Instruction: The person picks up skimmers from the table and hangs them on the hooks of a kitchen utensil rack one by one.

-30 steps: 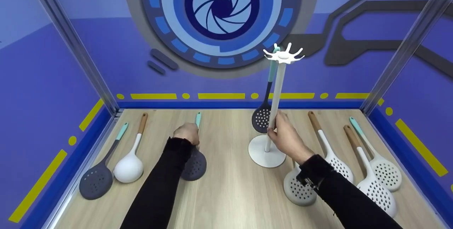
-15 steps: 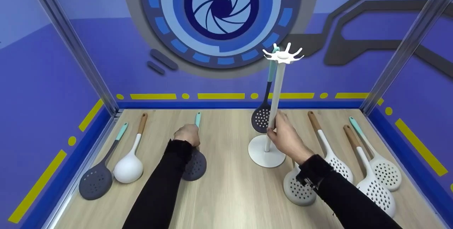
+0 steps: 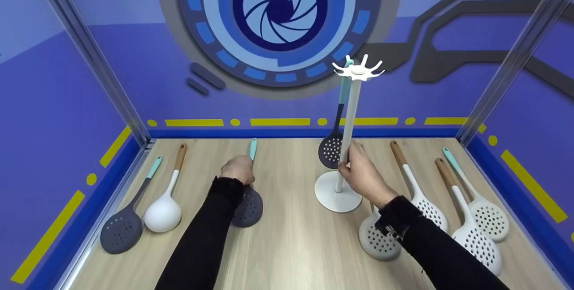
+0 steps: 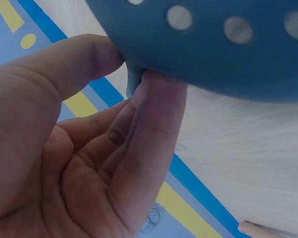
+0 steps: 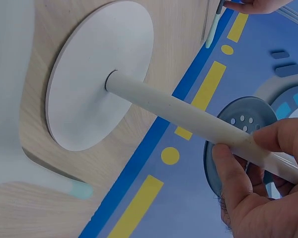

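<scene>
In the head view, my left hand (image 3: pixel 237 170) pinches a dark grey skimmer (image 3: pixel 249 209) at the neck. Its mint handle tip points toward the back wall. Thumb and fingers meet at the neck beneath the perforated head (image 4: pixel 208 47) in the left wrist view. My right hand (image 3: pixel 362 173) grips the white pole of a utensil stand (image 3: pixel 351 115), which stands upright on a round base (image 5: pixel 97 44). From the stand's crown of hooks, another dark skimmer (image 3: pixel 332 151) with a mint handle hangs behind the pole.
A dark skimmer (image 3: pixel 121 231) and a white ladle (image 3: pixel 163 214) lie at the left. On the right lie several pale skimmers, among them a grey one (image 3: pixel 380 238) partly under my right sleeve and a white one (image 3: pixel 480 247). Blue panels (image 3: pixel 278 106) enclose the wooden table (image 3: pixel 287 254).
The skimmer in my left hand has shifted slightly, its handle end tilting up and toward the right. My right hand and the stand stay where they were.
</scene>
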A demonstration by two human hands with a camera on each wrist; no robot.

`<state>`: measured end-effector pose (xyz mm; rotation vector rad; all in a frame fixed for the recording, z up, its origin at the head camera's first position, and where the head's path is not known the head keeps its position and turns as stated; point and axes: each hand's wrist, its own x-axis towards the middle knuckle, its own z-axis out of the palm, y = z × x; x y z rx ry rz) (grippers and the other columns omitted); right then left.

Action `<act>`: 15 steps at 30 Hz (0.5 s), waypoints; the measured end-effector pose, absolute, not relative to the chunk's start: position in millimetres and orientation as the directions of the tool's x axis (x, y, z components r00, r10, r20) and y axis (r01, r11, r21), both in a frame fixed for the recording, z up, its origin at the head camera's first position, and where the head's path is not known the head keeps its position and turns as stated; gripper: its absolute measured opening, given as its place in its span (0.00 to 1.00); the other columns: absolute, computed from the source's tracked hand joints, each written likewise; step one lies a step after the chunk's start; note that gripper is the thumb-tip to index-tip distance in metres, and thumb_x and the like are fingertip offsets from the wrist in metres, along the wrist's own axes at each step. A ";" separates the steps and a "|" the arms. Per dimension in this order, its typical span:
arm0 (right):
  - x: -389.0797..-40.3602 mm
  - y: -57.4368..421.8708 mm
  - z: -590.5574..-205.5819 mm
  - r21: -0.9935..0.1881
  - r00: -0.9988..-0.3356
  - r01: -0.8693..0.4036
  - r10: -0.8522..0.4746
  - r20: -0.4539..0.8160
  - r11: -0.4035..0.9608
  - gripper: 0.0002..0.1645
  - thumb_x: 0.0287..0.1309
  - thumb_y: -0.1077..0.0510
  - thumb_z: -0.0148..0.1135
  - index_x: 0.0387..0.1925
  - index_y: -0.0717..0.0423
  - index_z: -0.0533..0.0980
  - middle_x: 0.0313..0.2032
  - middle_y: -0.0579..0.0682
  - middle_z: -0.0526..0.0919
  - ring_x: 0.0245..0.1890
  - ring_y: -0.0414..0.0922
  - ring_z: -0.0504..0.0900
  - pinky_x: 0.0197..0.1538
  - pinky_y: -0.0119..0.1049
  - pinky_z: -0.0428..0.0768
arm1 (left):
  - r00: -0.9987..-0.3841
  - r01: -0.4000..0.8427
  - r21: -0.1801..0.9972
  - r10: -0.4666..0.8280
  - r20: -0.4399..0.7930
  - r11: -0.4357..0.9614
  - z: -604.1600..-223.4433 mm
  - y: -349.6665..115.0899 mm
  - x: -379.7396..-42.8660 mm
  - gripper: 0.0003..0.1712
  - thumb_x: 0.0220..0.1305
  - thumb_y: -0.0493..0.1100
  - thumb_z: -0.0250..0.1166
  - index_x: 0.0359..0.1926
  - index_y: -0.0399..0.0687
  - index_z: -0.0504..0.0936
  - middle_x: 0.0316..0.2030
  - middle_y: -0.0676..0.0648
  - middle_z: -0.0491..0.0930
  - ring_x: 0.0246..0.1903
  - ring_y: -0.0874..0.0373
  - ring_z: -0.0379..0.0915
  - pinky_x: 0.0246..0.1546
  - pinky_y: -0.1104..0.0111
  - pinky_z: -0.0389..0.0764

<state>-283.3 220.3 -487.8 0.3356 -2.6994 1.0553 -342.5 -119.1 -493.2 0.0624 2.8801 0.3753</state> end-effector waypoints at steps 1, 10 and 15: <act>-283.3 220.4 -487.8 -0.637 -0.950 -0.287 -0.130 0.283 0.716 0.34 0.77 0.75 0.64 0.79 0.71 0.68 0.60 0.67 0.80 0.55 0.58 0.87 0.58 0.54 0.91 | -0.972 0.011 0.267 0.073 -0.223 0.964 -492.3 -118.5 -342.4 0.14 0.71 0.29 0.72 0.30 0.43 0.78 0.26 0.50 0.71 0.29 0.54 0.71 0.34 0.60 0.79; -282.5 220.4 -487.7 -0.639 -0.950 -0.291 -0.136 0.281 0.712 0.37 0.77 0.74 0.63 0.82 0.72 0.66 0.62 0.69 0.79 0.56 0.59 0.87 0.58 0.54 0.91 | -0.983 0.029 0.317 0.084 -0.161 0.948 -482.7 -112.5 -339.7 0.10 0.75 0.34 0.77 0.39 0.39 0.83 0.29 0.49 0.75 0.31 0.53 0.73 0.37 0.59 0.80; -283.0 220.2 -488.2 -0.640 -0.951 -0.287 -0.130 0.282 0.713 0.36 0.77 0.74 0.64 0.81 0.72 0.67 0.61 0.68 0.80 0.56 0.59 0.87 0.58 0.55 0.91 | -0.985 0.034 0.342 0.091 -0.150 0.939 -478.7 -109.1 -337.9 0.08 0.77 0.36 0.77 0.45 0.37 0.85 0.33 0.47 0.80 0.34 0.52 0.74 0.42 0.56 0.83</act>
